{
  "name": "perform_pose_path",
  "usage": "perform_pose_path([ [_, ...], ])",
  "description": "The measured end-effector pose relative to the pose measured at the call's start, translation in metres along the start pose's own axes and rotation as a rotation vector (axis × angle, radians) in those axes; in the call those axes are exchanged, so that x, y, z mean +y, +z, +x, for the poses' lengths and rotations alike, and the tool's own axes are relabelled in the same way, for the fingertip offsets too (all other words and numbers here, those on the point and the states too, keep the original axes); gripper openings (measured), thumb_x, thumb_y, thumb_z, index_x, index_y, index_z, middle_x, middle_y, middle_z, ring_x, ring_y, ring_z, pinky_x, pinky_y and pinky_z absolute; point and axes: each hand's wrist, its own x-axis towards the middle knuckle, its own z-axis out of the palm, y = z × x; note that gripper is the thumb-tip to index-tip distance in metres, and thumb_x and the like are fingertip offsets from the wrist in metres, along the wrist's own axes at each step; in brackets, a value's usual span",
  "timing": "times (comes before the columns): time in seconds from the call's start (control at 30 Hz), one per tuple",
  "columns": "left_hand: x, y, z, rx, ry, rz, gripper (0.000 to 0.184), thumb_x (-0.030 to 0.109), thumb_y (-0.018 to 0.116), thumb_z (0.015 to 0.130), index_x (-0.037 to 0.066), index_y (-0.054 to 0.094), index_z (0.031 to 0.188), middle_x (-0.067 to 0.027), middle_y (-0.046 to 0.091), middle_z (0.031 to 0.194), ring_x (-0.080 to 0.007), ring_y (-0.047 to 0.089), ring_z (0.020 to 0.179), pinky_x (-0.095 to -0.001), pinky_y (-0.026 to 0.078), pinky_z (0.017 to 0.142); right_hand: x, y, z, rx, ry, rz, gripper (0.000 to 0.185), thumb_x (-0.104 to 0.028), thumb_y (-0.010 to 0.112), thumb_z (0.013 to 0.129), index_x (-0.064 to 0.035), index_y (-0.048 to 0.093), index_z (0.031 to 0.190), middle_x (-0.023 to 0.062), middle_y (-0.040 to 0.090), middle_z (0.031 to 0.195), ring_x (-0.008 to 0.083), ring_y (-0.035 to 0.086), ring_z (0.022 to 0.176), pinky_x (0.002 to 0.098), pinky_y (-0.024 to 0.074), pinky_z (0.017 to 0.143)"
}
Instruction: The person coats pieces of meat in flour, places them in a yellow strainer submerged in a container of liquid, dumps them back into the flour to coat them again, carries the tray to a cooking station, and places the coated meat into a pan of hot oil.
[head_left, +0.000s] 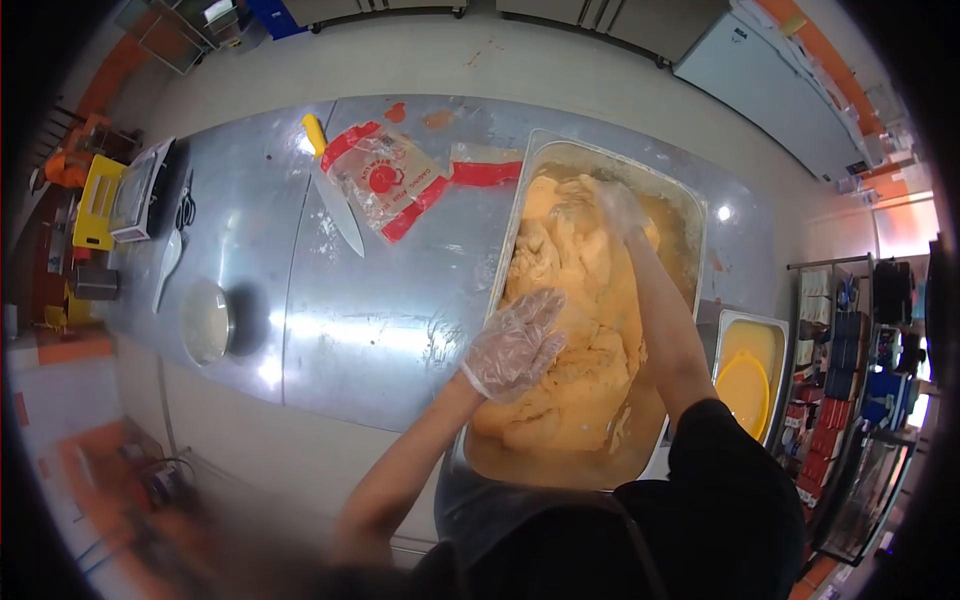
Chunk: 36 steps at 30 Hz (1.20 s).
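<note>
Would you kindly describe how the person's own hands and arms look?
The left hand and right hand each wear a clear, crinkled plastic glove reaching about the wrist. Both forearms are bare. A plain black fabric sleeve ends near the right elbow; the left sleeve cannot be made out clearly.

Steel table (350, 285): under the left fingers (545, 345) and right fingers (606, 200), runs well out to their left, seam across it
Floor (420, 70): pale, a few reddish marks, beyond the fingers
Steel cabinets (625, 30): far side, ahead of right fingers
Chest freezer (765, 95): white, ahead and right of right fingers
Rack (830, 263): loaded, well right of both
Bright pane (908, 225): farther right, window or lamp unclear
Light: glare streaks on steel, left of left fingers
</note>
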Motion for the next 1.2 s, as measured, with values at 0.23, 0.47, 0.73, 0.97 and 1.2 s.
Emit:
perform_pose_path([
  [0.23, -0.008, 0.012, -0.002, 0.152, 0.064, 0.032, 0.048, 0.02, 0.051, 0.094, -0.007, 0.044, 0.133, -0.0252, 0.046, 0.135, -0.0381, 0.043, 0.127, -0.0429, 0.034, 0.108, 0.035, 0.09, -0.018, -0.319, -0.339, 0.162, 0.042, -0.039, 0.047, 0.094, -0.0067, 0.061, 0.117, 0.0188, 0.061, 0.118, 0.03, 0.057, 0.105, 0.0426, 0.0451, 0.084],
  [0.47, -0.001, 0.012, -0.001, 0.151, 0.061, 0.007, 0.049, 0.02, 0.047, 0.097, -0.007, 0.04, 0.136, -0.0261, 0.048, 0.133, -0.042, 0.043, 0.126, -0.0449, 0.032, 0.109, -0.013, 0.033, -0.166, -0.536, -0.051, -0.387, 0.043, -0.041, 0.049, 0.092, -0.0011, 0.065, 0.086, 0.0188, 0.061, 0.077, 0.026, 0.055, 0.07, 0.0405, 0.047, 0.069],
  [0.73, 0.084, 0.035, -0.097, -0.115, -0.952, -0.284, 0.046, 0.02, 0.05, 0.094, -0.008, 0.044, 0.131, -0.0291, 0.05, 0.125, -0.0437, 0.05, 0.113, -0.0462, 0.04, 0.097, 0.109, 0.076, -0.127, 0.097, -0.055, -0.68, 0.024, -0.017, 0.048, 0.087, -0.0042, 0.066, 0.079, 0.0143, 0.066, 0.077, 0.0325, 0.064, 0.071, 0.0409, 0.0497, 0.06],
  [0.97, 0.06, 0.08, -0.112, 0.095, -1.386, -0.92, 0.038, 0.023, 0.038, 0.096, -0.001, 0.047, 0.123, -0.019, 0.058, 0.11, -0.0338, 0.062, 0.099, -0.0447, 0.053, 0.085, 0.063, 0.058, -0.204, -0.225, -0.065, -0.681, 0.031, -0.015, 0.05, 0.083, -0.0015, 0.06, 0.109, 0.0172, 0.063, 0.098, 0.0309, 0.064, 0.085, 0.0406, 0.053, 0.071],
  [1.2, 0.055, 0.09, -0.069, 0.466, -1.547, -1.508, 0.035, 0.027, 0.032, 0.098, 0.003, 0.051, 0.114, -0.0167, 0.059, 0.108, -0.0292, 0.063, 0.097, -0.0487, 0.056, 0.079, 0.118, 0.155, -0.255, 0.096, 0.426, 0.5, 0.035, -0.024, 0.043, 0.095, -0.0042, 0.054, 0.121, 0.0129, 0.059, 0.116, 0.0275, 0.061, 0.101, 0.0426, 0.0525, 0.083],
])
